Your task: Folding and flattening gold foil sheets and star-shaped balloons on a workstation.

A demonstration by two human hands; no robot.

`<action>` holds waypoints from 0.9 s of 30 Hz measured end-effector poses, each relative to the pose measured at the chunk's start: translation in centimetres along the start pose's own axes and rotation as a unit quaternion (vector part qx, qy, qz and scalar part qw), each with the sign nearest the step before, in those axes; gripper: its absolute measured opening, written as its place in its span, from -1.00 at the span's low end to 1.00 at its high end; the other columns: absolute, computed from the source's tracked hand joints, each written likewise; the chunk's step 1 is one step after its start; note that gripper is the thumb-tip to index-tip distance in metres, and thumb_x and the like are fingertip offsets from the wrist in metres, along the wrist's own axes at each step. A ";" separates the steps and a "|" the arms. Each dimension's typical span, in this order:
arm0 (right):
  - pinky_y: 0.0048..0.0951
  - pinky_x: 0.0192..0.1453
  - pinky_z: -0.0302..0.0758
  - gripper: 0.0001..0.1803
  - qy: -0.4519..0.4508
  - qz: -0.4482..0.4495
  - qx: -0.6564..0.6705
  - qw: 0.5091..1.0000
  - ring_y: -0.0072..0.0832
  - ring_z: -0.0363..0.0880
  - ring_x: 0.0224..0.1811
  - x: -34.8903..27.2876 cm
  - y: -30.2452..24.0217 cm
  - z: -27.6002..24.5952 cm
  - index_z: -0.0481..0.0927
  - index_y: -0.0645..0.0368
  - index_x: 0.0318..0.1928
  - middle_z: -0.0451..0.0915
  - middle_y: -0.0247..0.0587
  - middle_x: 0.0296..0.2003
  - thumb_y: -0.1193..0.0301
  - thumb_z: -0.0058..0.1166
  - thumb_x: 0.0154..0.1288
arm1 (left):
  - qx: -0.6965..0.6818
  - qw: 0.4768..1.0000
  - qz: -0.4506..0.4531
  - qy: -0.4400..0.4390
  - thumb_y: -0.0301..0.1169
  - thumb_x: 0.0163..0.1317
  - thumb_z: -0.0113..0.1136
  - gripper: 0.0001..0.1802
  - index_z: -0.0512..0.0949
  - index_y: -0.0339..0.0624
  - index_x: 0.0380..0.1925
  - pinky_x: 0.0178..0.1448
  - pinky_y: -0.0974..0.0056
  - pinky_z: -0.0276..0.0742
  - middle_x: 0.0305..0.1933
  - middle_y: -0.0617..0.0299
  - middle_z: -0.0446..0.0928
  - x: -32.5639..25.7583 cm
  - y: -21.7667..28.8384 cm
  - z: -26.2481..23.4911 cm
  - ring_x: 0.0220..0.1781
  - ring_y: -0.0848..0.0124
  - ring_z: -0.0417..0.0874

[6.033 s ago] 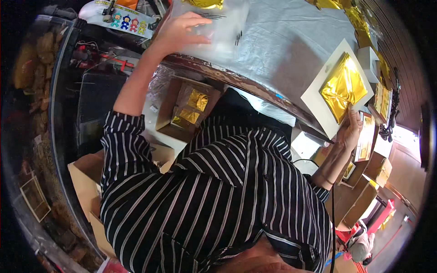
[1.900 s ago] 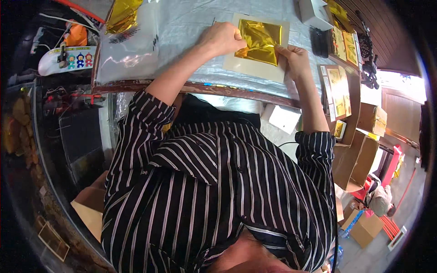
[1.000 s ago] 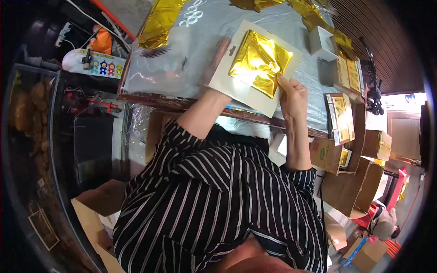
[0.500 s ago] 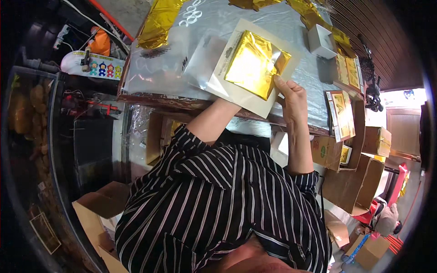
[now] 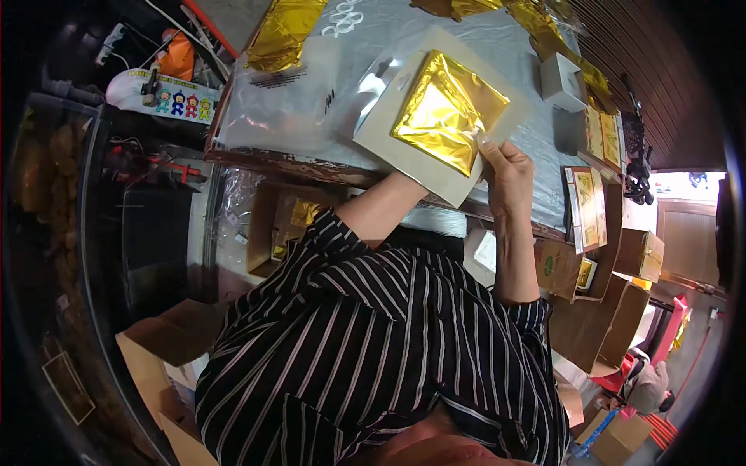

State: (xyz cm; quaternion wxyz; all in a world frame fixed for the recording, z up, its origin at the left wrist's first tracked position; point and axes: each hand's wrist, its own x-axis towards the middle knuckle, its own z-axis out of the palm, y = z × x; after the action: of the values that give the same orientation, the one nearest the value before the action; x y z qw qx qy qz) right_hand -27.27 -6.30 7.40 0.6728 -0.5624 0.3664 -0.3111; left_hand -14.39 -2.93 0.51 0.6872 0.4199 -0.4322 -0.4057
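Observation:
A square white card (image 5: 388, 140) with a folded gold foil sheet (image 5: 443, 109) on it is held tilted above the foil-covered table (image 5: 513, 46). My left forearm (image 5: 381, 210) runs under the card's near edge; that hand is hidden beneath the card and carries it. Fingers of my right hand (image 5: 505, 167) pinch the foil's near right corner against the card.
A clear plastic bag (image 5: 303, 101) lies left of the card, with a crumpled gold bag (image 5: 284, 31) beyond it. A small white box (image 5: 561, 78) and gold packets (image 5: 598, 136) line the right side. Open cardboard boxes (image 5: 287, 225) sit under the table, more cartons (image 5: 606, 311) at right.
The card with the foil was lifted from the table and turned. My left hand slid beneath it, and my right hand moved to the foil's near corner.

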 end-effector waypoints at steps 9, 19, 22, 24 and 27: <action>-0.58 -0.30 0.53 -0.87 0.028 0.049 0.084 0.995 -0.66 0.57 -0.43 0.3 0.5 1.2 0.74 0.27 -0.15 0.71 -0.34 -0.34 0.46 0.22 0.44 | -0.346 0.922 -0.171 0.039 -0.16 0.63 -0.13 -0.50 0.30 -0.17 0.41 0.39 0.09 0.54 0.32 0.02 0.46 1.2 -0.4 -0.1 0.28 0.26 0.55; -0.54 -0.15 0.63 -0.83 -0.012 0.082 0.113 0.990 -0.63 0.61 -0.33 0.5 1.0 1.1 0.72 0.27 -0.09 0.70 -0.32 -0.23 0.42 0.22 0.47 | -0.393 0.918 -0.036 -0.035 -0.04 0.62 -0.20 -0.37 0.12 -0.08 0.55 0.59 0.00 0.34 0.52 0.05 0.29 0.9 -2.5 1.2 0.52 0.17 0.35; -0.57 -0.31 0.54 -0.85 0.008 0.077 0.085 0.993 -0.65 0.54 -0.44 0.1 -0.3 2.2 0.71 0.19 -0.27 0.67 -0.35 -0.36 0.38 0.25 0.46 | -0.452 0.891 -0.033 -0.031 -0.12 0.61 -0.14 -0.42 0.18 -0.12 0.51 0.52 0.01 0.41 0.45 0.07 0.36 1.0 -3.5 1.2 0.45 0.14 0.42; -0.59 -0.41 0.43 -0.81 -0.007 0.079 0.068 0.995 -0.67 0.47 -0.52 -0.2 -2.6 4.6 0.67 0.15 -0.36 0.62 -0.37 -0.45 0.39 0.23 0.46 | -0.253 0.968 0.006 0.006 -0.17 0.59 -0.12 -0.45 0.22 -0.13 0.48 0.46 0.04 0.43 0.42 0.06 0.40 1.3 -5.7 -0.7 0.37 0.15 0.49; -0.54 -0.41 0.48 -0.85 -0.018 0.043 0.075 0.996 -0.66 0.52 -0.52 0.8 -1.4 -0.9 0.69 0.18 -0.32 0.65 -0.33 -0.44 0.42 0.24 0.44 | 0.304 0.940 0.154 0.023 -0.20 0.51 -0.07 -0.46 0.31 -0.10 0.42 0.38 0.04 0.43 0.34 0.02 0.47 0.3 -2.6 0.4 0.24 0.11 0.57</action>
State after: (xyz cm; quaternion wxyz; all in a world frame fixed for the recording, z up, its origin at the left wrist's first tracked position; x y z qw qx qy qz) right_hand -27.61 -7.68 8.54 0.7322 -0.5000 0.3535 -0.2981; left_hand -15.15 -4.13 -1.72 0.5907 0.5464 -0.5784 -0.1342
